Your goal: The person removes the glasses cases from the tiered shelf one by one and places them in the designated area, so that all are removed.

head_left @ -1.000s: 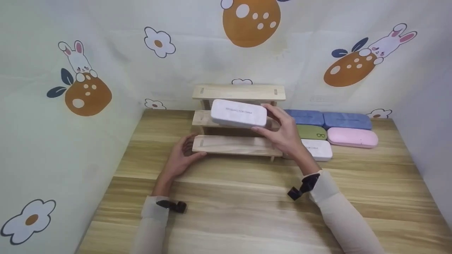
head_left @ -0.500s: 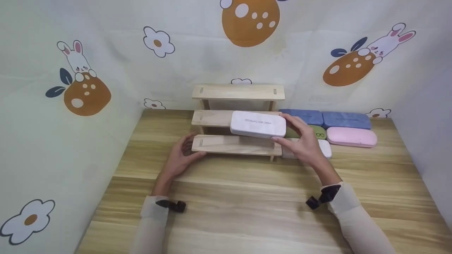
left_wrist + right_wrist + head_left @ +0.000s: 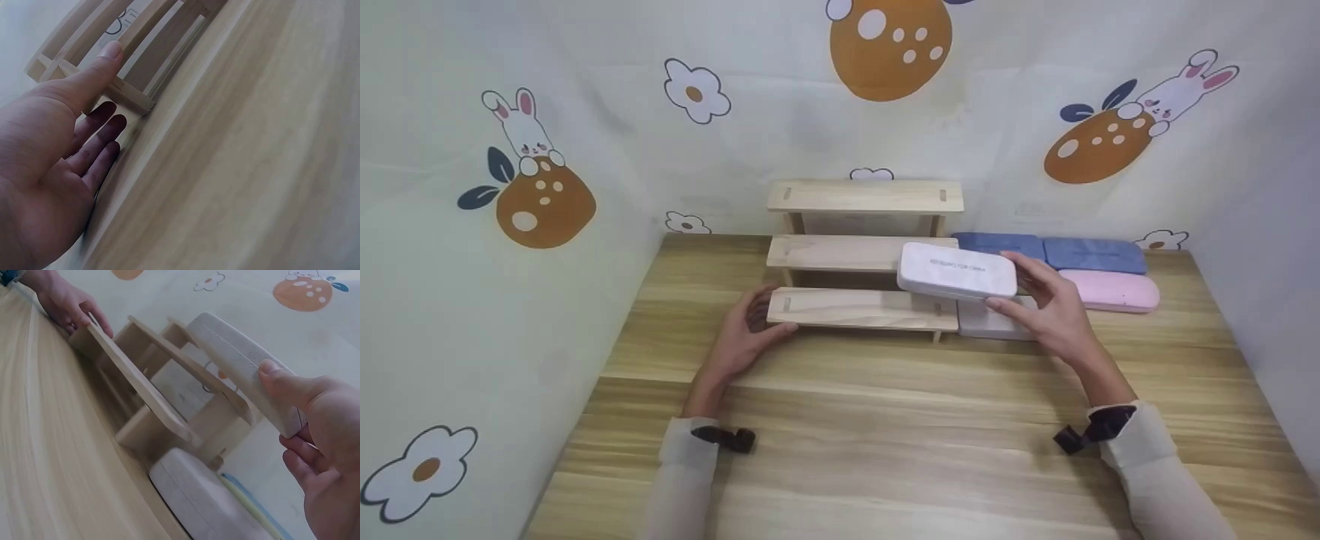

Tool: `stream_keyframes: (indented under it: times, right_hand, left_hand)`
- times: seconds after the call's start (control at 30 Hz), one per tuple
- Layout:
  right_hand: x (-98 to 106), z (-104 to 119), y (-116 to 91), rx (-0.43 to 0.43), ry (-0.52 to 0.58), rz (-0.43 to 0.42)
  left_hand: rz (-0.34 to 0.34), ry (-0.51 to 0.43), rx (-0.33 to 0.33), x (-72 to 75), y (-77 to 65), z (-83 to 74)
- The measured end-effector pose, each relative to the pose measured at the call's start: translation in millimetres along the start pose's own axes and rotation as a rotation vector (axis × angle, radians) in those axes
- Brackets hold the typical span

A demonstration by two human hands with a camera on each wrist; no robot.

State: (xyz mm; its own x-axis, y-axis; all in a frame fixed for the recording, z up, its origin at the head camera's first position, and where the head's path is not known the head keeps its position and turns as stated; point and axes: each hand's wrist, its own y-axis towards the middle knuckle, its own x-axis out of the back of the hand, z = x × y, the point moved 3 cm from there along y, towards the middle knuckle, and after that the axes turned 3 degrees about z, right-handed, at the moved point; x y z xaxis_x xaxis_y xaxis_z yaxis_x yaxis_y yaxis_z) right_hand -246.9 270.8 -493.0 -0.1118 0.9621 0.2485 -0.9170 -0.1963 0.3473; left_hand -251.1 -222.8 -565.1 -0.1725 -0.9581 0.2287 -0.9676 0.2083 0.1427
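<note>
My right hand (image 3: 1054, 311) pinches a white glasses case (image 3: 956, 270) by its right end, thumb at the near side and fingers at the far side. The held case hangs over the right end of a three-step wooden display rack (image 3: 862, 309); lettering shows on its lid. In the right wrist view, the thumb presses the side of this white case (image 3: 242, 363). My left hand (image 3: 741, 337) grips the left end of the rack's lowest step, its thumb along the front edge. A second white glasses case (image 3: 990, 324) lies beside the rack, partly behind my right hand.
Two blue glasses cases (image 3: 1095, 255) lie against the back wall, right of the rack. In front of them is a pink glasses case (image 3: 1117, 291). A green case is mostly hidden; its edge (image 3: 253, 509) shows in the right wrist view. A patterned cloth (image 3: 780, 127) lines the walls.
My right hand has carried the white glasses case right and toward me, from over the rack's middle to its right end. It now hides the green case. The left hand has stayed put.
</note>
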Motion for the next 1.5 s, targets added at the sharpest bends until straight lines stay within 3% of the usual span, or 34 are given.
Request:
stream_keyframes:
  times: [0.4, 0.6, 0.77, 1.1, 1.5]
  right_hand:
    - [54.0, -14.7, -30.0, -0.053, 0.160, -0.047]
    - [75.6, -14.9, -38.9, -0.038, 0.196, -0.052]
    - [91.5, -15.5, -42.6, -0.041, 0.180, -0.050]
    - [116.0, -26.8, -59.0, -0.153, 0.088, -0.073]
    - [152.7, -41.1, -82.1, -0.298, 0.050, -0.030]
  left_hand:
    - [0.002, -0.007, 0.002, -1.1, 0.2, -0.6]
    - [0.001, -0.001, 0.018, -0.5, 0.4, 0.3]
    - [0.001, 0.011, 0.035, -0.3, -0.2, 1.3]
    - [0.002, 0.005, 0.040, -0.1, -1.1, 0.1]
    - [0.005, 0.014, 0.038, -0.1, 0.0, 1.2]
